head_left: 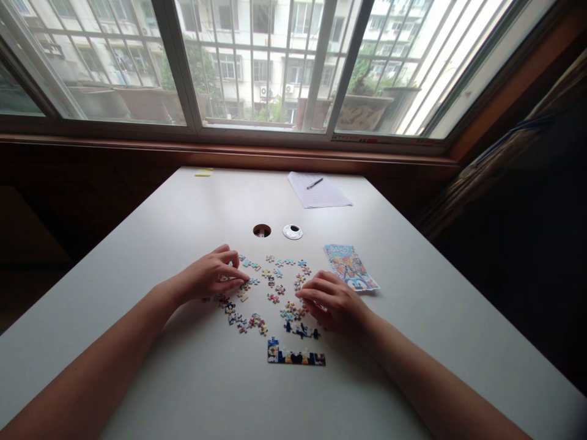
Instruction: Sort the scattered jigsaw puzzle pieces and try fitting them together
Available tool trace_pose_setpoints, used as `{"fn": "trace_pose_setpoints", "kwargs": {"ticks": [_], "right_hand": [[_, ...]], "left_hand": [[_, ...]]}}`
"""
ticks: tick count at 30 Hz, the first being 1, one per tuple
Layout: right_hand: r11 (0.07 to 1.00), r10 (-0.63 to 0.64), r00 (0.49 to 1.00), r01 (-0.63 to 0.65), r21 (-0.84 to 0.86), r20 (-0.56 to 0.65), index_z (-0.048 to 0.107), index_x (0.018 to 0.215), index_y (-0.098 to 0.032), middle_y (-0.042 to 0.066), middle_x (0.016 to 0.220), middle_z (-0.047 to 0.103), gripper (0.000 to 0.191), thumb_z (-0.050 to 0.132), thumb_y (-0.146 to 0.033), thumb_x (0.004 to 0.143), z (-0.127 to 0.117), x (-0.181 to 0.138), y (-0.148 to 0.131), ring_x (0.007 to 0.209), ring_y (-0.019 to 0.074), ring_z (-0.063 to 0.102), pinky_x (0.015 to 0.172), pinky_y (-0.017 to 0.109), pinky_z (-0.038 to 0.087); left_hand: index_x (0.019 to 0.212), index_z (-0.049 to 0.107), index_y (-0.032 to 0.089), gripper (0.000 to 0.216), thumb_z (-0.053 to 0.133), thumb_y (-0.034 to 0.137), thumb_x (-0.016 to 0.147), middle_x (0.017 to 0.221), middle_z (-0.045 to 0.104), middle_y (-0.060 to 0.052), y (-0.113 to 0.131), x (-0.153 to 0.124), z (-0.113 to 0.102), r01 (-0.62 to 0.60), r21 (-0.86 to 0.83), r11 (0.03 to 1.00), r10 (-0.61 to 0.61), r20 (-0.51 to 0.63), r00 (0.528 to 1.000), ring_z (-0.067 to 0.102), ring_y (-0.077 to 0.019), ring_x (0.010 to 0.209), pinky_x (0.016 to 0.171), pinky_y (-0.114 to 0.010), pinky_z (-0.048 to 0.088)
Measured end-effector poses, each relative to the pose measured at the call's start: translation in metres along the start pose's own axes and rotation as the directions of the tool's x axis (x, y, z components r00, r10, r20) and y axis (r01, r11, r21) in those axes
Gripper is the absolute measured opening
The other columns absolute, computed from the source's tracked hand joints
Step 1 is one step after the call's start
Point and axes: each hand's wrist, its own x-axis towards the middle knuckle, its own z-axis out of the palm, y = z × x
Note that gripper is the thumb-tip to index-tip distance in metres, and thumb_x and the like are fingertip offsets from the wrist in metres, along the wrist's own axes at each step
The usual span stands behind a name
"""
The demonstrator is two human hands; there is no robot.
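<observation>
Loose jigsaw puzzle pieces (pixel 276 289) lie scattered between my two hands on the white table. My left hand (pixel 220 272) is at the left of the pieces, index finger stretched out to a light-coloured piece and the other fingers apart. On the right, my right hand (pixel 332 299) rests over the right-hand cluster, fingers spread and slightly bent; what lies under its palm is hidden. Nearer to me is a joined puzzle strip (pixel 297 357) with an upright left corner. Just above it lies a dark blue joined section (pixel 301 330).
A colourful picture sheet (pixel 351 267) lies right of the pieces. Farther back are a cable hole (pixel 262 231), its round cover (pixel 292 232), and paper (pixel 316 194) with a pen (pixel 315 183) on top. Yellow sticky notes (pixel 204 173) sit at the table's far edge, below the barred window.
</observation>
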Motion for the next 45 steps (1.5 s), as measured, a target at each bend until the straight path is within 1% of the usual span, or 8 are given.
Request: {"fn": "trace_pose_setpoints", "kwargs": {"ticks": [3,8,15,20,23,26,29,45], "right_hand": [[1.000,-0.003,1.000,0.003,-0.004,0.001,0.065,0.110,-0.022,0.006,0.095,0.071,0.021,0.059,-0.014,0.092,0.000,0.000,0.001,0.085,0.0194,0.058,0.075,0.037,0.050],[1.000,-0.005,1.000,0.005,-0.004,-0.003,0.065,0.110,-0.021,0.006,0.093,0.071,0.020,0.059,-0.014,0.092,0.000,0.000,0.000,0.083,0.0186,0.059,0.075,0.035,0.050],[1.000,0.001,1.000,-0.001,-0.002,0.003,0.065,0.110,-0.022,0.005,0.093,0.071,0.019,0.058,-0.015,0.093,0.000,0.000,0.000,0.083,0.0186,0.060,0.074,0.035,0.049],[1.000,0.003,1.000,-0.003,0.002,0.007,0.065,0.109,-0.021,0.005,0.092,0.071,0.019,0.058,-0.014,0.093,0.000,-0.001,0.001,0.082,0.0186,0.059,0.073,0.035,0.049],[1.000,0.003,1.000,-0.003,0.000,0.004,0.065,0.109,-0.021,0.005,0.091,0.071,0.019,0.058,-0.015,0.093,0.001,-0.002,0.002,0.082,0.0182,0.060,0.073,0.034,0.049],[1.000,0.001,1.000,-0.001,0.000,0.000,0.065,0.109,-0.021,0.005,0.091,0.071,0.019,0.058,-0.016,0.093,0.001,-0.002,0.002,0.082,0.0180,0.060,0.074,0.034,0.049],[1.000,0.002,1.000,-0.002,-0.001,0.001,0.066,0.109,-0.021,0.006,0.091,0.071,0.019,0.057,-0.016,0.094,0.001,-0.001,0.001,0.082,0.0182,0.060,0.074,0.034,0.050],[1.000,0.008,1.000,-0.007,-0.018,0.015,0.065,0.109,-0.022,0.005,0.089,0.071,0.019,0.055,-0.016,0.094,0.000,-0.002,0.001,0.079,0.0174,0.061,0.072,0.033,0.049]], "left_hand": [[0.114,0.073,0.036,0.022,0.061,0.033,0.096,0.093,0.061,-0.005,0.000,0.001,0.001,-0.003,0.012,1.000,0.003,-0.011,1.000,0.052,-0.0184,0.088,0.075,-0.030,0.048],[0.123,0.068,0.030,0.028,0.055,0.033,0.099,0.105,0.065,-0.007,-0.010,0.002,0.011,0.076,0.129,0.989,-0.059,-0.133,0.989,0.053,-0.0216,0.096,0.084,-0.036,0.049],[0.121,0.070,0.033,0.027,0.056,0.030,0.097,0.116,0.072,-0.001,-0.011,0.000,0.011,0.054,0.099,0.994,-0.044,-0.105,0.993,0.055,-0.0234,0.109,0.096,-0.041,0.048],[0.121,0.069,0.034,0.028,0.056,0.027,0.097,0.115,0.074,0.001,-0.012,0.000,0.011,0.011,0.034,0.999,-0.008,-0.087,0.996,0.056,-0.0219,0.113,0.097,-0.040,0.049],[0.119,0.069,0.033,0.026,0.057,0.025,0.097,0.119,0.071,-0.001,-0.014,0.000,0.014,-0.006,0.034,0.999,0.010,-0.122,0.992,0.055,-0.0214,0.113,0.097,-0.039,0.048],[0.109,0.072,0.028,0.019,0.058,0.027,0.097,0.113,0.069,-0.004,-0.015,0.000,0.015,0.037,0.063,0.997,-0.026,-0.159,0.987,0.055,-0.0214,0.105,0.094,-0.038,0.047],[0.101,0.073,0.025,0.017,0.058,0.032,0.097,0.104,0.067,-0.006,-0.014,0.000,0.015,0.085,0.076,0.993,-0.073,-0.156,0.985,0.053,-0.0212,0.097,0.088,-0.036,0.047],[0.104,0.074,0.025,0.021,0.059,0.038,0.096,0.101,0.066,-0.007,-0.010,0.004,0.019,0.151,0.033,0.988,-0.144,-0.162,0.976,0.053,-0.0217,0.096,0.087,-0.036,0.047]]}}
